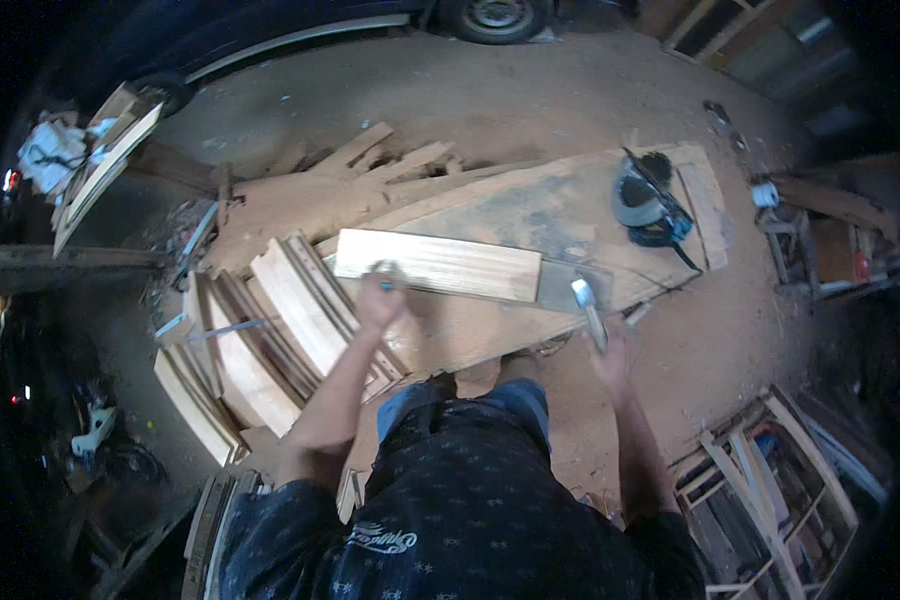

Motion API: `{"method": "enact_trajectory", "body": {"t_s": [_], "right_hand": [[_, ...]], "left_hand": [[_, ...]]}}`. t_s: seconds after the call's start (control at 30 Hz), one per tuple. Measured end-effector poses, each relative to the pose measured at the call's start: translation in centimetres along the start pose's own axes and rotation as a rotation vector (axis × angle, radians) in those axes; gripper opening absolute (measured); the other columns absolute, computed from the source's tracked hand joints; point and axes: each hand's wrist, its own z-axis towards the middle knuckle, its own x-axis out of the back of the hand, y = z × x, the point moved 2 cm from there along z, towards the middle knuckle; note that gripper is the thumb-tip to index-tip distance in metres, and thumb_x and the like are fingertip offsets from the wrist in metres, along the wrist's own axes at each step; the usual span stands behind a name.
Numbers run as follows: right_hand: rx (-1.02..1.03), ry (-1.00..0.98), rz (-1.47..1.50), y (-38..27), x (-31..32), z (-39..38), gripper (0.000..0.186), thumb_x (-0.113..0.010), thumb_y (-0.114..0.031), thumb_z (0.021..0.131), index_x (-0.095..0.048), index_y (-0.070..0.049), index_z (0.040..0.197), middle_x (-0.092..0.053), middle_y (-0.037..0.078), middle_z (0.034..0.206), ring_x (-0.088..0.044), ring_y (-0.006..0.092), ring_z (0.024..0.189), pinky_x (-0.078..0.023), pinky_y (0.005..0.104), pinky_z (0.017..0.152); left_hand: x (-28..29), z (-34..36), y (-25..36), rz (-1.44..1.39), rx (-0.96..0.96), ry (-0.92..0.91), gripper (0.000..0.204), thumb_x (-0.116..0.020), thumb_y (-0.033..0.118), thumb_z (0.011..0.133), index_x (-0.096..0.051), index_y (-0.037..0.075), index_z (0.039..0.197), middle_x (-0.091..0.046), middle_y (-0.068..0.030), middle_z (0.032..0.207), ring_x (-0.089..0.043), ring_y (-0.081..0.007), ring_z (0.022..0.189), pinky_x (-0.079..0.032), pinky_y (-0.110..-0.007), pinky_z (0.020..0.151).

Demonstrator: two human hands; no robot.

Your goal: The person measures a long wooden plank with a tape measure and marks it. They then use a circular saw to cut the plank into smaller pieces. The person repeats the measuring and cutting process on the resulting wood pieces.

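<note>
A hammer (585, 305) is gripped in my right hand (613, 362), its pale metal head raised past the right end of a light wooden board (450, 262). The board lies flat across the worktable (460, 335), on top of a darker flat piece (575, 288). My left hand (380, 303) is closed over the board's near edge, towards its left end. A small bluish bit shows at those fingers, but blur hides what it belongs to.
Stacked wooden boards and mouldings (295, 300) lean at the table's left. A power saw (652, 205) rests at its far right. Scrap wood (380, 160) lies along the back. Wooden frames (760, 500) stand at lower right, and a dark vehicle (300, 25) is parked beyond.
</note>
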Motion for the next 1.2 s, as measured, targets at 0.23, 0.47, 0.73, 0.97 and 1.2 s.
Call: {"method": "enact_trajectory", "body": {"t_s": [0.23,0.47,0.73,0.97,1.2], "right_hand": [[-0.142,-0.374,-0.432,8.6,-1.2,13.7,0.042,-0.073,-0.035,0.089,-0.067,0.0,0.111,-0.072,0.024,0.101,-0.07,0.0428,0.097,-0.056,0.0493,0.085],[0.001,-0.211,-0.291,8.9,-5.5,15.6,0.056,-0.075,-0.023,0.082,-0.062,-0.002,0.132,-0.069,0.026,0.114,-0.066,0.0441,0.111,-0.051,0.0496,0.097],[-0.079,-0.473,-0.256,10.2,-6.0,17.1,0.06,-0.07,-0.025,0.085,-0.053,-0.006,0.14,-0.062,0.03,0.121,-0.063,0.0466,0.114,-0.052,0.0532,0.096],[-0.082,-0.41,-0.256,11.0,-6.2,17.1,0.064,-0.07,-0.015,0.079,-0.052,-0.002,0.138,-0.067,0.031,0.114,-0.065,0.0487,0.108,-0.053,0.0541,0.093],[-0.161,-0.455,-0.341,8.3,-5.9,16.9,0.079,-0.07,-0.015,0.075,-0.041,-0.002,0.148,-0.061,0.029,0.125,-0.058,0.0471,0.121,-0.049,0.0525,0.102]], "left_hand": [[6.3,2.5,-8.8,-0.586,0.447,0.011,0.056,-0.075,0.038,0.092,-0.062,-0.003,0.127,-0.069,-0.0111,0.088,-0.067,-0.0169,0.08,-0.055,-0.031,0.074],[11.8,-7.7,-9.4,-0.099,0.542,0.238,0.092,-0.09,0.043,0.068,-0.048,-0.011,0.129,-0.066,-0.027,0.112,-0.065,-0.0366,0.106,-0.052,-0.042,0.091],[9.8,-13.9,-13.7,0.023,0.356,0.343,0.057,-0.083,0.026,0.071,-0.056,-0.001,0.113,-0.06,-0.0221,0.106,-0.061,-0.0386,0.101,-0.052,-0.046,0.089],[9.0,-12.1,-10.4,0.072,0.203,0.447,0.056,-0.078,0.022,0.079,-0.056,0.002,0.127,-0.057,-0.0229,0.114,-0.057,-0.0389,0.109,-0.048,-0.048,0.097],[7.9,-10.0,-4.8,0.057,0.148,0.29,0.058,-0.073,0.023,0.085,-0.054,0.002,0.136,-0.051,-0.0274,0.132,-0.047,-0.0457,0.126,-0.037,-0.056,0.11]]}}
